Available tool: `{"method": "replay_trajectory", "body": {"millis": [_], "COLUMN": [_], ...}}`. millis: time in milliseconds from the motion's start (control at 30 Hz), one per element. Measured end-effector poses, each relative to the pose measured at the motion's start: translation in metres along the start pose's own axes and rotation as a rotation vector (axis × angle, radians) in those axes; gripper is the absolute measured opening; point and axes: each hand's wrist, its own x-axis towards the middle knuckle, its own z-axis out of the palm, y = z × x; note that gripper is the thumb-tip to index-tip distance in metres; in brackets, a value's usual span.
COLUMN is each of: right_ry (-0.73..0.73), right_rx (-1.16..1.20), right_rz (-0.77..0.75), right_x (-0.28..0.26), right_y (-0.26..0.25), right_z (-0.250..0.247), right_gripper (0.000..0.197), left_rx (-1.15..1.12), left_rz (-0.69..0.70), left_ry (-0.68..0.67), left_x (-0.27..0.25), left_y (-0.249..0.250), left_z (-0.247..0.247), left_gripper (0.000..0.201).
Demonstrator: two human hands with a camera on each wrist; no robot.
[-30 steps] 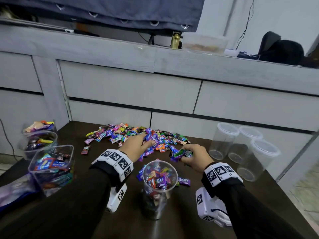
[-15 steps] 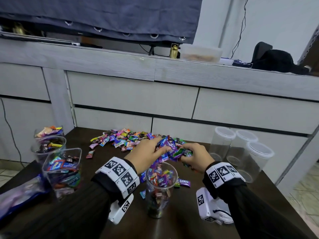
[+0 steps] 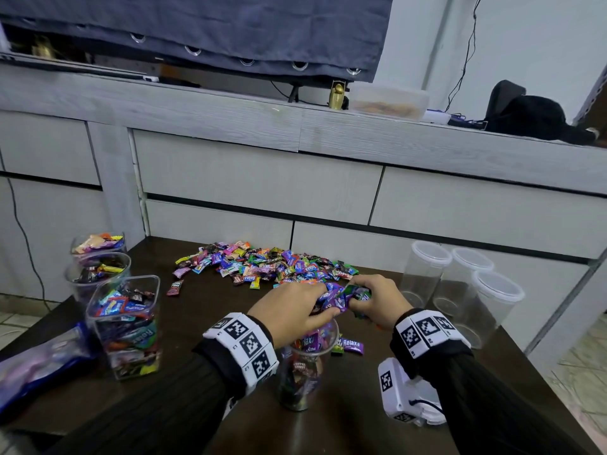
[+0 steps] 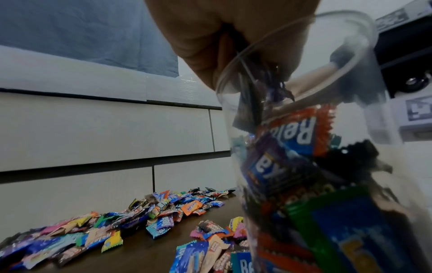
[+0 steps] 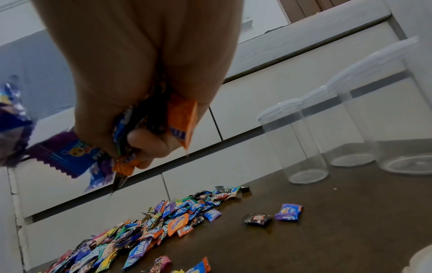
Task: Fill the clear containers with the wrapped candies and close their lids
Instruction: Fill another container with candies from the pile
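Both fists full above the jar

My left hand [image 3: 289,311] and right hand [image 3: 377,298] each clutched candies [image 3: 340,298] just over the open jar [image 3: 303,379], fingers curled tight; the pile [image 3: 262,266] lay behind on the table [image 3: 197,310].

Dim, soft indoor light; blurred, warped edges

1. The open jar [image 3: 307,366] stands near the front of the worktop [image 3: 203,310]; both hands, full of candies, crowd the air over its mouth.
2. Behind it the candy pile [image 3: 262,266] covers the middle back of the worktop.
3. Three lidded empty jars [image 3: 460,290] block the right side.
4. Filled containers [image 3: 124,326] and a bag [image 3: 39,366] line the left edge.
5. Bare worktop lies between the pile and the filled containers, and along the front right.
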Motion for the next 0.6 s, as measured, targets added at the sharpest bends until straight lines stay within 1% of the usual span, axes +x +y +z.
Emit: {"method": "replay_trajectory", "body": {"millis": [167,233,300,367,467,600], "right_ry": [-0.009,-0.013,-0.014,-0.006,-0.005,-0.005], "right_rx": [-0.003,-0.007,-0.029,-0.014,-0.008,-0.029], "right_rz": [0.006,0.019,0.025,0.020,0.009,0.004], "right_x": [0.001,0.002,0.003,0.003,0.003,0.005], "right_y": [0.003,0.003,0.004,0.004,0.003,0.003], "right_z": [0.000,0.000,-0.001,-0.001,0.000,0.001], "right_gripper": [0.012,0.015,0.019,0.016,0.014,0.017], "left_rx": [0.027,0.024,0.036,0.050,0.052,0.061], "left_rz": [0.053,0.076,0.113,0.157,0.190,0.174], "left_ry": [0.001,0.007,0.010,0.004,-0.038,-0.126], "left_x": [0.000,-0.001,-0.003,-0.005,-0.007,-0.006], "left_y": [0.001,-0.001,-0.002,-0.002,-0.005,-0.009], "left_z": [-0.003,-0.004,-0.006,-0.007,-0.010,-0.014], "left_gripper": [0.029,0.027,0.025,0.023,0.020,0.021]}}
